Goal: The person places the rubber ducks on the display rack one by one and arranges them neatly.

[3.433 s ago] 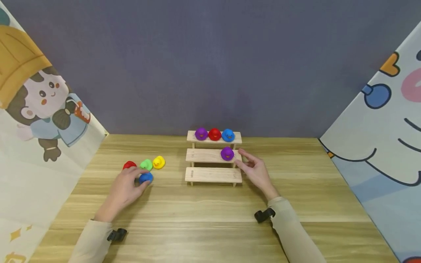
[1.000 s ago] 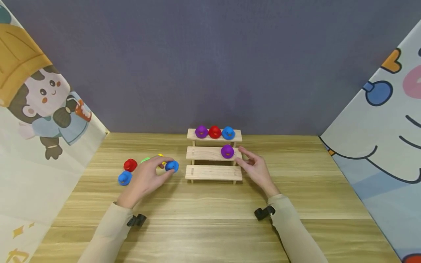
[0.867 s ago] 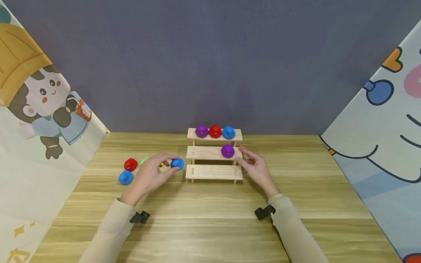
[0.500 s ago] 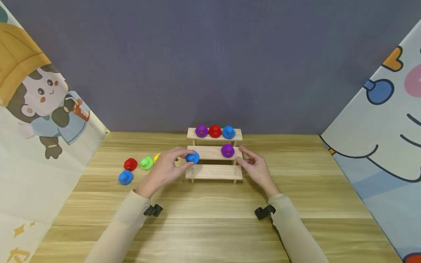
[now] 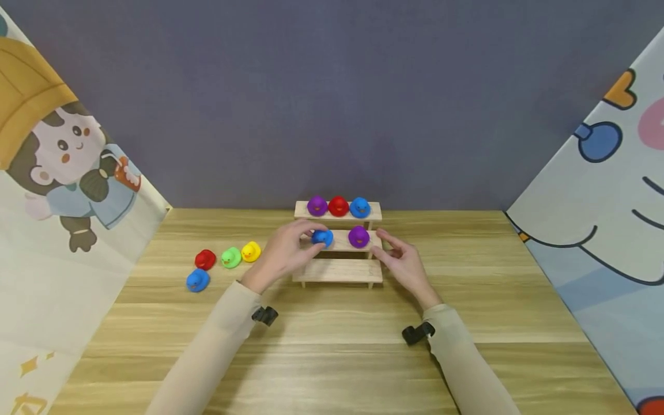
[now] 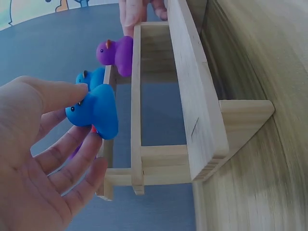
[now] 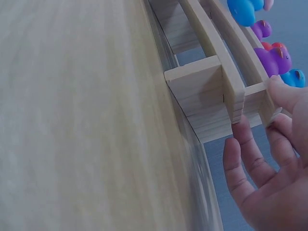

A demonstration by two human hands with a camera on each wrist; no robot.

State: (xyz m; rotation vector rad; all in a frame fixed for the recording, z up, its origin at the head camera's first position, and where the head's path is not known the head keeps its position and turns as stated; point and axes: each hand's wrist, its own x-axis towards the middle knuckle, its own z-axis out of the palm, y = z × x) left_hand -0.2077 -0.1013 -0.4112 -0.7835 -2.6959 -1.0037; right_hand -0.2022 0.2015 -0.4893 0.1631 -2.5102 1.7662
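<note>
A three-tier wooden stand (image 5: 339, 271) stands at the back of the table. My left hand (image 5: 287, 253) pinches a blue rubber duck (image 6: 101, 110) between thumb and fingers, over the left part of the middle tier. On that tier's right part sits a purple duck (image 5: 358, 237). My right hand (image 5: 404, 268) holds the right end of the middle tier, its thumb (image 7: 284, 94) at the front side and fingers curled around behind. The top tier carries another purple duck (image 5: 317, 206), a red duck (image 5: 339, 206) and a blue duck (image 5: 360, 207) in a row.
Left of the stand, on the wooden table (image 5: 332, 369), lie a red duck (image 5: 205, 259), a blue duck (image 5: 197, 280), a green duck (image 5: 231, 257) and a yellow duck (image 5: 251, 252). A grey wall (image 5: 332, 104) rises behind; printed panels flank both sides.
My left hand has taken the blue duck from the loose group on the left and carried it right to the middle tier. My right hand has stayed at the stand's right end.
</note>
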